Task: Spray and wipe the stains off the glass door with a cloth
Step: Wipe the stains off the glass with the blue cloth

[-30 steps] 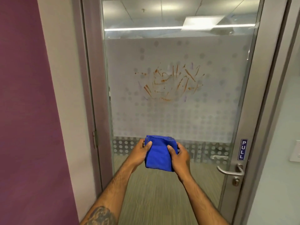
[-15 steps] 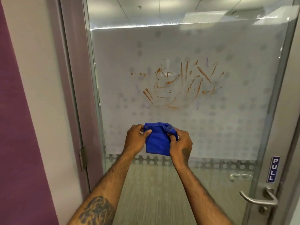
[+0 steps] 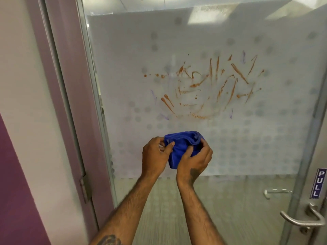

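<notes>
I hold the bunched blue microfibre cloth (image 3: 180,149) in front of the frosted glass door (image 3: 221,152), left hand (image 3: 155,156) pinching its edge, right hand (image 3: 194,160) wrapped round it; I should fold it into a flat pad, then press evenly up across the orange-brown streaky stains (image 3: 203,87) above.

An office: frosted dotted glass door (image 3: 194,41), PULL sign (image 3: 318,183), lever handle (image 3: 299,220), panel ceiling lights.

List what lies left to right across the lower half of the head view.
Purple wall → door hinge → left hand → right hand → PULL sign. The blue cloth, gripped by both hands, overlaps them, so it is left unplaced.
</notes>
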Tool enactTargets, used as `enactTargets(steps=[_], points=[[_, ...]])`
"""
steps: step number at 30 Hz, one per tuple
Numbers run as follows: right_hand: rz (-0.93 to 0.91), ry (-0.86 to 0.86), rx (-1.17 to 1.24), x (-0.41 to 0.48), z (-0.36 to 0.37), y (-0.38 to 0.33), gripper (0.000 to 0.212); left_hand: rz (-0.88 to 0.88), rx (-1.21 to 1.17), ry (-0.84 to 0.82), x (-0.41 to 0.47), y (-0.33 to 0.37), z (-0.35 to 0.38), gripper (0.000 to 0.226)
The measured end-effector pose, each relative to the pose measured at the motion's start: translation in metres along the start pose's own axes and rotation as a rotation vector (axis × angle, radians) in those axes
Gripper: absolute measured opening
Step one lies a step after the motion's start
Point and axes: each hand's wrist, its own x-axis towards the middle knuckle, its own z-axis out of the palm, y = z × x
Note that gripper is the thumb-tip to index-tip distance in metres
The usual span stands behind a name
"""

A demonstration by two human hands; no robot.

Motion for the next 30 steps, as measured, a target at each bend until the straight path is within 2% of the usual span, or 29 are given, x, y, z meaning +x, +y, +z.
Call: enactTargets(steps=[3,5,7,9,12,14,18,21,25,30], points=[[-0.131,-0.012,-0.264,-0.015,0.016,0.004,0.051,0.040,-0.018,-0.044,0.001,0.003,-0.004,0.022],[-0.144,-0.022,-0.384,-0.021,0.025,0.007,0.057,0.069,-0.059,-0.105,0.004,0.002,-0.011,0.022],[-0.147,-0.015,-0.464,-0.021,0.033,0.012,0.058,0.142,-0.062,-0.138,0.010,0.001,-0.023,0.031],[-0.159,0.009,-0.522,-0.018,0.038,0.015,0.059,0.311,0.012,-0.069,0.018,-0.003,-0.036,0.039],[-0.153,0.050,-0.523,-0.011,0.043,0.012,0.066,0.563,0.174,0.144,0.039,-0.001,-0.059,0.044],[-0.116,0.048,-0.460,-0.007,0.044,0.007,0.074,0.644,0.259,0.256,0.062,0.006,-0.072,0.050],[-0.040,0.064,-0.349,0.001,0.050,-0.005,0.085,0.649,0.384,0.343,0.108,0.016,-0.093,0.057],[-0.048,0.119,-0.396,0.003,0.061,-0.013,0.087,0.636,0.548,0.357,0.133,0.012,-0.104,0.060],[-0.240,0.090,-0.556,-0.007,0.065,-0.004,0.089,0.612,0.714,0.354,0.147,0.001,-0.102,0.064],[-0.432,0.026,-0.687,-0.009,0.044,0.033,0.103,0.587,0.725,0.390,0.150,-0.005,-0.094,0.063]])
